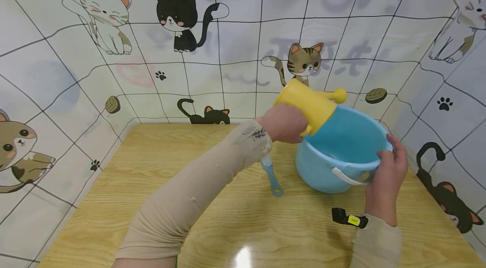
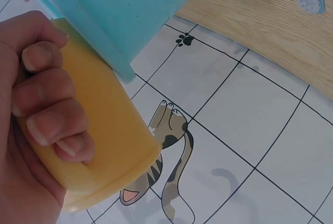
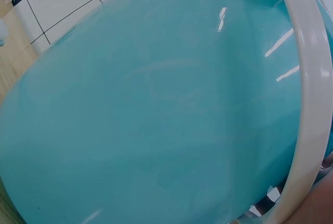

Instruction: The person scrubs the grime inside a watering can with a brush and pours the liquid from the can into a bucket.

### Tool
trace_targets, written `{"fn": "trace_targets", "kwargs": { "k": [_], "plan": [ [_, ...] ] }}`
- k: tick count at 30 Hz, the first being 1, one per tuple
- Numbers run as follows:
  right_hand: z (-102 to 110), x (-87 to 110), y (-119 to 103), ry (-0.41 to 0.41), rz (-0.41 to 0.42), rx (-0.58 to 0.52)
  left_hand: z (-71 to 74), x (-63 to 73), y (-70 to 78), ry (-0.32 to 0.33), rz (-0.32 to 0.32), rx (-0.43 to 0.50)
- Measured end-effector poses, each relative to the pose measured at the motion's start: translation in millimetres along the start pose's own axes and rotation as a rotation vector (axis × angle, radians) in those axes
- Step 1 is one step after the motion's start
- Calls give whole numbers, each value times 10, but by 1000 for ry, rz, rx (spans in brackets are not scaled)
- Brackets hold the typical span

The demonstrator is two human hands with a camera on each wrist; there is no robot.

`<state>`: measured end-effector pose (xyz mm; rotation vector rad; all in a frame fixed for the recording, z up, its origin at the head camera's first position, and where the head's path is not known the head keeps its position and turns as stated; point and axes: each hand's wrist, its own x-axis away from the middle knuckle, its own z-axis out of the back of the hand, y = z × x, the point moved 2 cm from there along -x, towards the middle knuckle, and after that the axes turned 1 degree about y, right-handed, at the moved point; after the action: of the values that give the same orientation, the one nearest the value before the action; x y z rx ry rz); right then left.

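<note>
My left hand (image 1: 286,123) grips the handle of a yellow watering can (image 1: 309,103), its fingers curled round it in the left wrist view. Tipped over, the can has its lower end at the rim of a light blue bucket (image 1: 322,171), and its round-headed spout (image 1: 338,95) points right above the bucket. At the bucket's right side my right hand (image 1: 389,175) holds the rim between thumb and fingers. The bucket leans toward me, its white carrying handle (image 1: 347,178) hanging at the front. Its blue wall (image 3: 145,104) fills most of the right wrist view.
A blue brush (image 1: 272,177) lies on the wooden table (image 1: 228,217), left of the bucket and partly behind my left forearm. Tiled sheeting (image 1: 243,40) printed with cartoon cats stands behind the table and along both sides.
</note>
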<state>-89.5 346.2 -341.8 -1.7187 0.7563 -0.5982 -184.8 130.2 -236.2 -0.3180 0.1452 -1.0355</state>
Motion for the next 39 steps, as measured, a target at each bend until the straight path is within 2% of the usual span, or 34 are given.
{"fn": "trace_targets", "kwargs": {
  "k": [21,39],
  "plan": [
    [-11,12,-2,-2,16,22,2,7,-1,31,-5,-16],
    [-8,10,-2,-13,21,16,-43,13,31,32,53,33]
  ]
}}
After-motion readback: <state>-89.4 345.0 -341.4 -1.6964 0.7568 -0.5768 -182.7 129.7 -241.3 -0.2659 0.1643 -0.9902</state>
